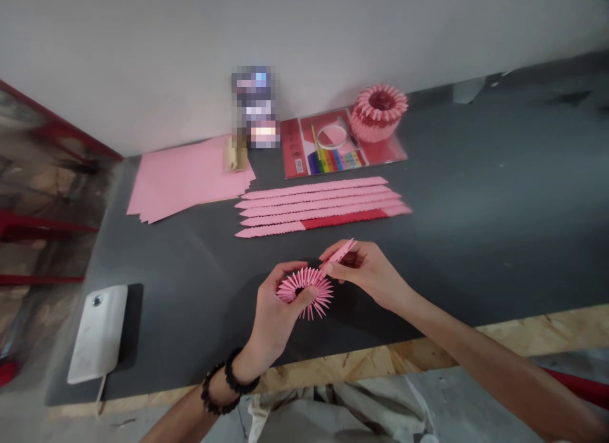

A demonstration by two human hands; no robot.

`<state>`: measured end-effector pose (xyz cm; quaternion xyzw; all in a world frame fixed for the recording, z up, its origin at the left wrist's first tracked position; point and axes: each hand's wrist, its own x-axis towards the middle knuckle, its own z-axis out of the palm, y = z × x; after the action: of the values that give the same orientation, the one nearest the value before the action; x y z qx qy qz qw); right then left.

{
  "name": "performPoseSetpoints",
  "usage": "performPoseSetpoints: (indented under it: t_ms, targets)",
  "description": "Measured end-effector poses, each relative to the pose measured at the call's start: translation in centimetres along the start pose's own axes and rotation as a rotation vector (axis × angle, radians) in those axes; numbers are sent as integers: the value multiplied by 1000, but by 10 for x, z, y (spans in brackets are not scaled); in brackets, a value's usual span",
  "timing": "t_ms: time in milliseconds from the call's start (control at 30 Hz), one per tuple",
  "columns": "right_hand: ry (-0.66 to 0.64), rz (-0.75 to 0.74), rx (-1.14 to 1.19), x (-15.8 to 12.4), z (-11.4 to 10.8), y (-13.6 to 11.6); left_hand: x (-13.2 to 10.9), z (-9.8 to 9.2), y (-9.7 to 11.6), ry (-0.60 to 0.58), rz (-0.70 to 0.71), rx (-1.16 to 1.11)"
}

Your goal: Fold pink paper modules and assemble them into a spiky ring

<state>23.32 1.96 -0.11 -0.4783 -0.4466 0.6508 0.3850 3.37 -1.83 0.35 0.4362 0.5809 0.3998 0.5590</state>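
My left hand [280, 306] is closed around a ring of folded pink paper pieces [320, 297], its thumb resting over the centre and the points fanning outward. At the ring's upper right, my right hand [364, 271] pinches a short row of folded pink paper pieces [343, 251]. Whether that row is joined to the ring I cannot tell. Beyond my hands lie several long rows of nested pink paper pieces [318, 200], the nearest one with a red stretch [345, 219].
Pink paper sheets [185, 176] lie at the back left under a small tan object [235, 154], beside a blurred-out item [257, 106]. A pink paper ring stack [379, 116] stands on a red packet [295, 151]. A white corded device [98, 335] sits at the left edge of the dark table [476, 240].
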Motion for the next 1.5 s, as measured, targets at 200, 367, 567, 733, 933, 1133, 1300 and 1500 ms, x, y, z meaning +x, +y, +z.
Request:
performPoseSetpoints:
  t_ms: [200,367,567,733,933,1133,1300,1500]
  targets:
    - [-18,-17,-101,-2,0,2,-1,-1,-4,-3,11,-5]
    - [10,-73,-197,-5,1,3,0,-2,-7,-7,12,22]
    - [30,-100,-299,-6,3,5,1,-2,-6,35,3,27]
    - [95,-166,-291,-9,8,4,1,0,-5,55,4,20]
    - [64,-218,-262,-13,11,1,1,0,-1,77,33,47]
    - [40,-168,-214,-13,11,-1,0,-2,0,63,30,41]
    - [99,-224,-237,-15,16,2,2,0,1,80,39,60]
    - [137,-197,-204,-12,9,-4,3,-2,0,77,19,31]
